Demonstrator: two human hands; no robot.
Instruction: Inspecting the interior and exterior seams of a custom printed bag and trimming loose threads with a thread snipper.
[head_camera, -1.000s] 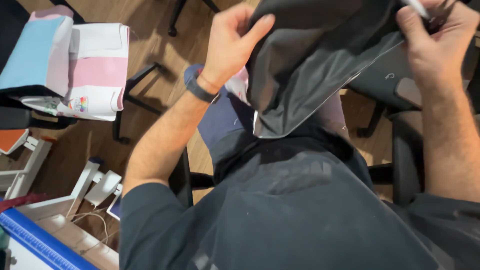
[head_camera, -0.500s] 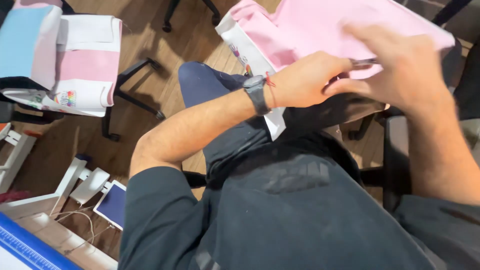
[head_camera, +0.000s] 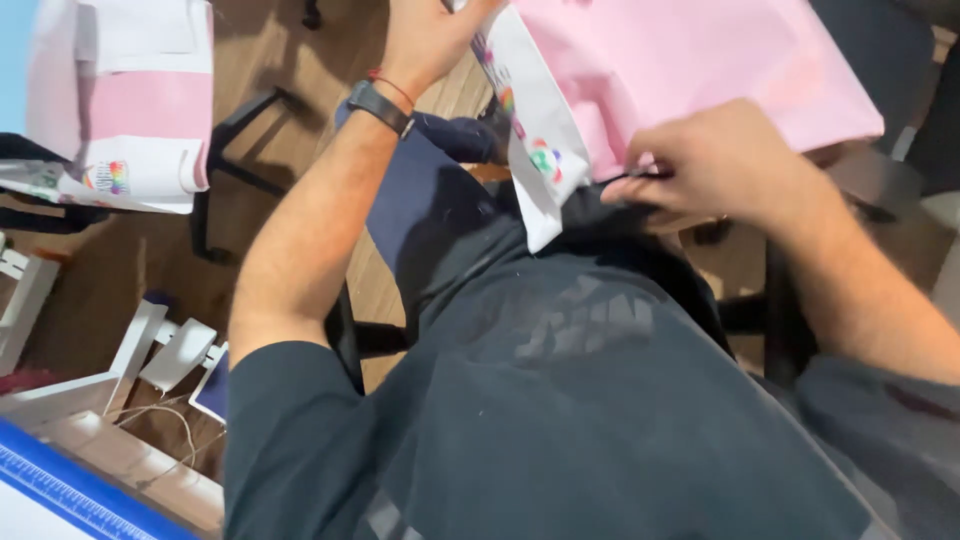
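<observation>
1. Nearest the camera is the person's dark grey printed T-shirt (head_camera: 560, 400), which fills the lower middle of the view; every place below is given from this shirt.
2. Just above the shirt's chest, on the lap, lies the pink and white flat plastic bag (head_camera: 690, 70). Its long axis runs from the white printed edge near the shirt's collar up and to the right, toward the top corner of the view.
3. The right hand (head_camera: 720, 165) sits at the bag's lower pink edge, directly above the shirt's right shoulder. Its fingers are pressed together, pinching a thin dark strip at that edge.
4. The left hand (head_camera: 425, 35) is farther up, above the shirt's left sleeve, at the white end of the bag. Its fingers are cut off by the top of the view, so I cannot tell how they close.
5. A black wristwatch (head_camera: 380, 105) circles the left wrist.
6. Left of the shirt, well apart, a second pink and white bag (head_camera: 130, 120) lies over a black chair frame (head_camera: 235, 160).
7. Below the left sleeve stands a blue-edged white board (head_camera: 70, 490).
</observation>
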